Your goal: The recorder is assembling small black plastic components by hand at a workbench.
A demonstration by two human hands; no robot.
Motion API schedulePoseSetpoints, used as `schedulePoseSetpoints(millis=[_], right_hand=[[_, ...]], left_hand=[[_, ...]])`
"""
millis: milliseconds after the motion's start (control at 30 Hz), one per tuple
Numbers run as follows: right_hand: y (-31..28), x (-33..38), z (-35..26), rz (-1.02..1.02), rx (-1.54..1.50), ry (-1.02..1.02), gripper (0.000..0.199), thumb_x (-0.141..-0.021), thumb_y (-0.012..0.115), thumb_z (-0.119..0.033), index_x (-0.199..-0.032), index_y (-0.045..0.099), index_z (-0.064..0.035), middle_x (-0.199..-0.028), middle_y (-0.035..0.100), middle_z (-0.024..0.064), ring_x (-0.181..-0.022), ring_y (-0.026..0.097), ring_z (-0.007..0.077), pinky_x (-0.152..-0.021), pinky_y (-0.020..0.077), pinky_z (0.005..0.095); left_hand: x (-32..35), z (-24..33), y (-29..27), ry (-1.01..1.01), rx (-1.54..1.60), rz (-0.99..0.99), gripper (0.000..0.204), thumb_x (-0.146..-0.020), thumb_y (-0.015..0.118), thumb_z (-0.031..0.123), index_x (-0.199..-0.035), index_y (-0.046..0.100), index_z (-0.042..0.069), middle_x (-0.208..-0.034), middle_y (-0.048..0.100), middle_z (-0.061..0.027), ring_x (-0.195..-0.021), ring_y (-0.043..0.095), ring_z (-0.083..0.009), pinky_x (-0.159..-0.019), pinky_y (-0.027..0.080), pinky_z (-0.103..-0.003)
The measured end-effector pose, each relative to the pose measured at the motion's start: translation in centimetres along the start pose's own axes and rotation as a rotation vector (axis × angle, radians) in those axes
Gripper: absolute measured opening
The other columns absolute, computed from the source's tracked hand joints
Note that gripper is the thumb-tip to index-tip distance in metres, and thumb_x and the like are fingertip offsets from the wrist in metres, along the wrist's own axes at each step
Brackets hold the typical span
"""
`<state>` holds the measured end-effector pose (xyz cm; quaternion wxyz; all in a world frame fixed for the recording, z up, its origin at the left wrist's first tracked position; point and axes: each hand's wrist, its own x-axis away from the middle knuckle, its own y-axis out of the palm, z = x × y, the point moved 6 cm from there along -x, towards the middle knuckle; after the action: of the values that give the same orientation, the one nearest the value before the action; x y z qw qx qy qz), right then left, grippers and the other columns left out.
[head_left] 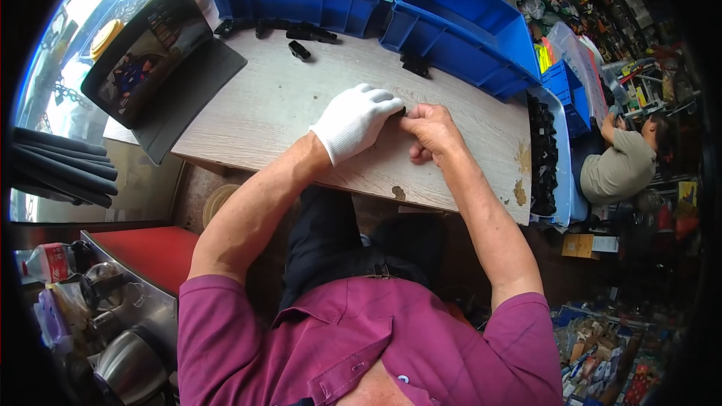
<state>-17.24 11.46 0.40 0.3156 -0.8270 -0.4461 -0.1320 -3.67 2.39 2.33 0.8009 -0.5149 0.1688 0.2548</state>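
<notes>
We found the gloved left hand [355, 122] and bare right hand [430, 129] pinching one small black plastic part [403, 111] between them above the wooden tabletop [263, 105], mid-fitting in our judgement; next called for firm, aligned finger pressure.

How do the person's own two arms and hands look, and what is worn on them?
The left hand wears a white knitted fabric glove that ends at the wrist. The right hand is bare, with no glove. Both forearms are uncovered up to the short magenta sleeves of a collared shirt. No watch, ring or bracelet shows.
</notes>
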Motion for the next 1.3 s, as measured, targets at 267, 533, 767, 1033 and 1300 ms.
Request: schedulePoseSetpoints(millis=[267, 533, 767, 1033, 1300], right_hand=[[0.2, 1.1, -0.8, 0.027, -0.086, -0.135, 0.032, -0.086, 0.068, -0.006, -0.119, 0.067, -0.0044, -0.069, 0.064, 0.0076, -0.042, 0.055, 0.0132, -0.036, 0.0487, 0.0319], [0.1, 1.0, -0.4, -0.003, -0.065, -0.12, 0.034, -0.088, 0.075, -0.012, -0.118, 0.065, -0.0015, -0.065, 0.062, 0.0046, -0.039, 0.052, 0.0105, -0.033, 0.0424, 0.0296], [-0.9, 1.3, 1.0, 0.054, -0.262, -0.147, 0.036, -0.084, 0.082, -0.017, -0.11, 0.064, 0.0004, -0.069, 0.063, 0.0062, -0.042, 0.056, 0.0111, -0.038, 0.0508, 0.03], [-4.5, 1.2, 2.7, 0.098, -0.426, -0.111, 0.038, -0.085, 0.081, -0.02, -0.11, 0.061, -0.0001, -0.061, 0.059, 0.003, -0.043, 0.059, 0.0131, -0.042, 0.0583, 0.0315], [-19.3, -1.0, 6.4, 0.728, -0.684, -0.16, 0.03, -0.085, 0.083, -0.024, -0.104, 0.069, -0.0055, -0.055, 0.047, 0.0043, -0.052, 0.06, 0.0225, -0.058, 0.0636, 0.0507]], left_hand=[[0.3, 1.1, -0.1, 0.04, -0.182, -0.044, 0.035, -0.085, 0.065, 0.013, -0.119, 0.066, 0.009, -0.111, 0.071, -0.0069, -0.105, 0.066, -0.0285, -0.084, 0.053, -0.042], [0.9, -0.3, -3.0, -0.122, -0.077, 0.394, 0.032, -0.084, 0.067, 0.007, -0.117, 0.067, 0.01, -0.104, 0.069, -0.0124, -0.097, 0.065, -0.0368, -0.083, 0.054, -0.046], [1.3, -10.5, -7.4, -0.571, -0.622, 0.356, 0.024, -0.091, 0.071, 0.035, -0.107, 0.075, 0.018, -0.09, 0.072, -0.0116, -0.088, 0.067, -0.0366, -0.072, 0.056, -0.048], [1.5, -10.5, -6.0, -0.419, -0.669, 0.299, 0.012, -0.091, 0.067, 0.024, -0.098, 0.074, 0.017, -0.086, 0.073, -0.0093, -0.081, 0.068, -0.0345, -0.064, 0.056, -0.047], [2.0, -5.8, -4.7, -0.174, -0.466, 0.262, 0.015, -0.088, 0.063, 0.009, -0.099, 0.072, 0.015, -0.081, 0.071, -0.009, -0.081, 0.068, -0.0325, -0.067, 0.056, -0.043]])
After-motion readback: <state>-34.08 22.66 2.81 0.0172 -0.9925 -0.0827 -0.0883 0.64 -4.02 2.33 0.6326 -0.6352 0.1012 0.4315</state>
